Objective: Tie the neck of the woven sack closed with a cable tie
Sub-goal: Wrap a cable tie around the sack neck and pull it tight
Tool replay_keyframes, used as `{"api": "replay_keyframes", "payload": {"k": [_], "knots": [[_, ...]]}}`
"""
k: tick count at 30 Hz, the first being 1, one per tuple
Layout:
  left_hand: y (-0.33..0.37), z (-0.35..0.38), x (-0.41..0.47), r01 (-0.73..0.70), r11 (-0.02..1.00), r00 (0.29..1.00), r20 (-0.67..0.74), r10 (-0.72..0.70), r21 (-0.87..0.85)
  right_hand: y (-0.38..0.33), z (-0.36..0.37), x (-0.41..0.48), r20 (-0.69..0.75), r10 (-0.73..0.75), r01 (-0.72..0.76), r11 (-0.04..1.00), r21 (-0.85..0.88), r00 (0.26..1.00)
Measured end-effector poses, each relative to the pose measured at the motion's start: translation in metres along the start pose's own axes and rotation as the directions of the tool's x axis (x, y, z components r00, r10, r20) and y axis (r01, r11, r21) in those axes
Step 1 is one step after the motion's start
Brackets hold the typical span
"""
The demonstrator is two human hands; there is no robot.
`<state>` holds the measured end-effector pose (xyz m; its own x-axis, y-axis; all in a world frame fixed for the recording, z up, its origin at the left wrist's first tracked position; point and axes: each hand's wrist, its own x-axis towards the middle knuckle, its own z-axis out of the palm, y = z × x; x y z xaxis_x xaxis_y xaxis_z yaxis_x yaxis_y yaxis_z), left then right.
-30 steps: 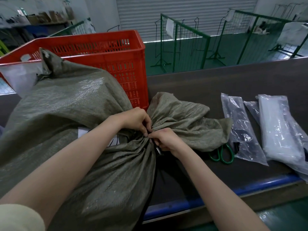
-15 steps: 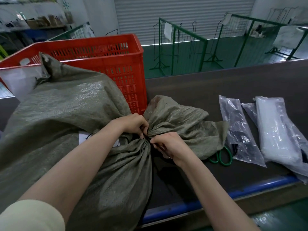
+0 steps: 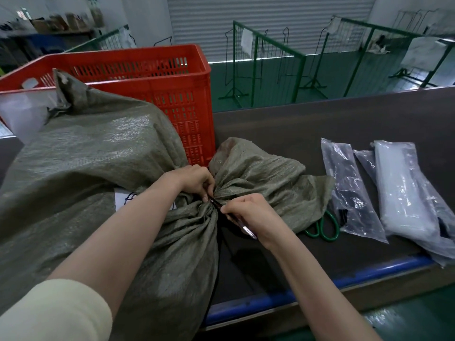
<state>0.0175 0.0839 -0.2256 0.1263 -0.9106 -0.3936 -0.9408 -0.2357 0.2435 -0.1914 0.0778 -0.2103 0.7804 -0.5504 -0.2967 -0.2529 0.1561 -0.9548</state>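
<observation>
A full grey-green woven sack [image 3: 98, 163] lies on the dark table, its neck gathered into a tight bunch with the loose mouth [image 3: 266, 183] fanned out to the right. A black cable tie [image 3: 247, 231] circles the neck. My left hand [image 3: 194, 182] pinches the tie's head at the gathered neck. My right hand [image 3: 248, 212] grips the tie's tail just right of the neck; the ridged end sticks out below my palm. Most of the loop is hidden in the folds.
A red slatted crate [image 3: 172, 94] stands right behind the sack. Green-handled scissors [image 3: 325, 228] lie partly under the sack's mouth. Plastic bags of black cable ties [image 3: 349, 190] and white cable ties [image 3: 408, 193] lie to the right. The table's blue front edge [image 3: 320, 283] is close.
My right hand has drawn the tie's tail down and right, so more of it shows below my palm. My left hand stays at the neck. The view has shifted slightly.
</observation>
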Motion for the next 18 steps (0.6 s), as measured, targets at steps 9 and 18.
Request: {"api": "replay_keyframes", "payload": {"k": [9, 18], "knots": [[0.023, -0.015, 0.0, 0.034, 0.966, 0.999, 0.03, -0.027, -0.256, 0.035, -0.035, 0.021, 0.232, 0.508, -0.398, 0.829, -0.394, 0.829], [0.094, 0.01, 0.03, -0.058, 0.997, 0.964, 0.255, 0.07, -0.052, 0.057, -0.056, 0.059, -0.22, -0.085, -0.09, 0.731, -0.676, 0.972]]}}
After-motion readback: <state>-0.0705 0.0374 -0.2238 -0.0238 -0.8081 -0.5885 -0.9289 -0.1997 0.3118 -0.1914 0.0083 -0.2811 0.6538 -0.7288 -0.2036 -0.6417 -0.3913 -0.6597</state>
